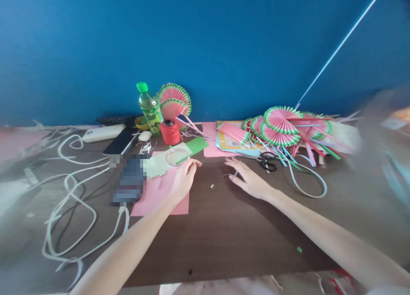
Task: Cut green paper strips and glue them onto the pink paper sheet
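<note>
My left hand (186,177) is over the edge of a pink paper sheet (160,201), its fingers loosely stretched to the right and partly hidden. Just behind it a clear ring, which looks like a tape roll (177,157), lies on pale and green paper (197,146). My right hand (250,180) hovers low over the brown table with fingers apart. A thin, faint loop (226,175) shows by its thumb; whether they touch I cannot tell. Black-handled scissors (268,161) lie just beyond that hand.
Pleated pink-and-green paper fans (282,126) are piled at the back right, with ribbon strips (309,192). More fans (174,100) stand behind a red spool (170,132) and a green-capped bottle (149,109). A blurred-out phone (130,179) and white cables (72,192) cover the left.
</note>
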Demonstrator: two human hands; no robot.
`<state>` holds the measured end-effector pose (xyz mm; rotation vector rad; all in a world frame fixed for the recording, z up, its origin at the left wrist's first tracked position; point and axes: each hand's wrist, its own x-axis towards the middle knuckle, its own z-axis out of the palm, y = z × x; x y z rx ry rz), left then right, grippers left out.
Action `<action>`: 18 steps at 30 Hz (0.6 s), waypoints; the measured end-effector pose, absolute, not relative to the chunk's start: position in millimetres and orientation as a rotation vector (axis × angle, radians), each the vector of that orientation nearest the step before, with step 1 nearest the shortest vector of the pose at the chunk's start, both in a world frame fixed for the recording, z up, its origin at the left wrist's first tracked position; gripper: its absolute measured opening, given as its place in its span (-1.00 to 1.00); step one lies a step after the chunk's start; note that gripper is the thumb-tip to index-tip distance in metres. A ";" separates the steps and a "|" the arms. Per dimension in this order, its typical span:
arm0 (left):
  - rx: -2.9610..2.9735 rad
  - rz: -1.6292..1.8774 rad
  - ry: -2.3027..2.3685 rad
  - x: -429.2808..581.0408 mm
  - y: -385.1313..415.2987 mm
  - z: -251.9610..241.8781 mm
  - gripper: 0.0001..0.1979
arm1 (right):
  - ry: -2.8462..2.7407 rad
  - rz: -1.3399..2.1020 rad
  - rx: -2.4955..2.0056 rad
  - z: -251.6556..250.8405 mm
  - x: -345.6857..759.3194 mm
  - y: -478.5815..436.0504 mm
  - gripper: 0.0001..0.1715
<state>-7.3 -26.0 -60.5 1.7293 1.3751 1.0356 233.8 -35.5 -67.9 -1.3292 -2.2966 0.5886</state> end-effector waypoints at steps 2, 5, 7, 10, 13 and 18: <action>1.730 1.047 1.377 -6.6 -26.1 -60.3 -0.81 | -2.482 0.511 -1.283 -66.6 219.4 -42.1 -0.42; 1.739 1.062 1.377 -6.2 -26.3 -60.7 -0.81 | -2.653 0.364 -1.230 -64.9 197.9 -53.5 -0.40; 1.746 1.071 1.372 -6.6 -26.0 -62.0 -0.81 | -2.758 0.278 -1.128 -63.9 187.3 -61.5 -0.42; 1.758 1.079 1.367 -7.4 -25.5 -63.5 -0.80 | -2.822 0.204 -1.062 -63.4 181.1 -71.0 -0.40; 1.775 1.071 1.370 -7.3 -25.8 -62.7 -0.79 | -2.800 0.154 -1.114 -64.8 184.2 -73.5 -0.38; 1.795 1.028 1.379 -6.5 -26.6 -60.7 -0.79 | -2.682 0.065 -1.374 -70.0 195.5 -58.2 -0.40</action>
